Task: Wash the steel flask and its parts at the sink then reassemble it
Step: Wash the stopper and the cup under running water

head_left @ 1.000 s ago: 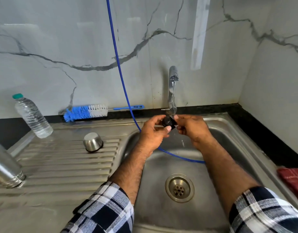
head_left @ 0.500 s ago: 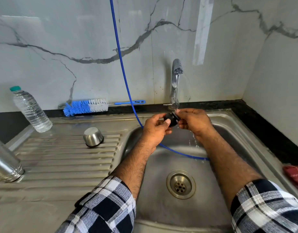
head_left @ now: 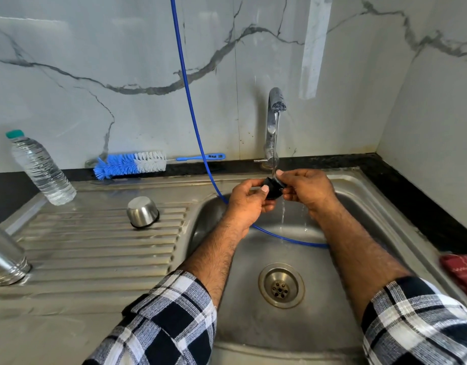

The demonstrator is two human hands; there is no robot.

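Fingers (head_left: 264,189) of both hands are pinched around a black stopper (head_left: 273,189) under running tap water. Left of them, the steel cup (head_left: 142,212) and flask body (head_left: 6,256) lie apart, unassembled.

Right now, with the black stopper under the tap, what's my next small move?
Probably turn the black stopper between both hands, left hand and right hand, so the stream from the tap rinses its other faces; water hits only its top.
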